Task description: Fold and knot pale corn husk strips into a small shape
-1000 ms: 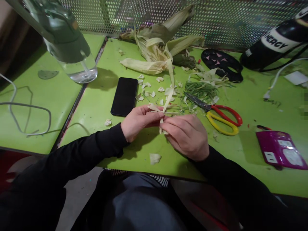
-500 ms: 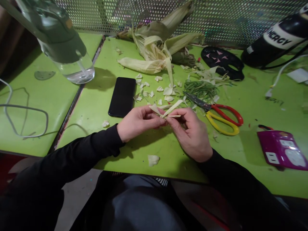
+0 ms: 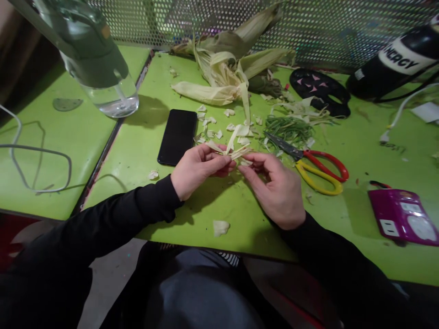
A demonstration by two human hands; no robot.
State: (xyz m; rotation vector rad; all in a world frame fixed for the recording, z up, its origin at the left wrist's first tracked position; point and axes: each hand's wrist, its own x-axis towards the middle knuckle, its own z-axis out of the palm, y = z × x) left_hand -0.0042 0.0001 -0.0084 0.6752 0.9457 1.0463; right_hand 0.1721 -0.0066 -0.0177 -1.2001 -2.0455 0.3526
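Observation:
My left hand [image 3: 206, 168] pinches a small bundle of pale husk strips [image 3: 230, 150] between thumb and fingers; the loose ends fan out above. Close beside it on the right, my right hand [image 3: 274, 185] has its thumb and index finger nearly together at a small pale piece by the bundle's right end. Scraps of husk [image 3: 243, 130] lie just beyond the fingers. A pile of large dried husks [image 3: 219, 82] rests farther back. Green strips [image 3: 290, 129] are heaped behind the scissors [image 3: 318, 167], whose handles are red and yellow.
A black phone [image 3: 177, 137] lies left of the scraps. A clear water bottle [image 3: 109, 82] stands at back left, near a cable [image 3: 37, 189]. At right are a black palette [image 3: 320, 89], a black bottle [image 3: 391, 64] and a purple device [image 3: 403, 214]. Perforated mesh [image 3: 318, 36] closes the back.
The strips in my left hand have turned, one now pointing more upright. My right fingers have shifted slightly away from the bundle's centre. The view has moved slightly.

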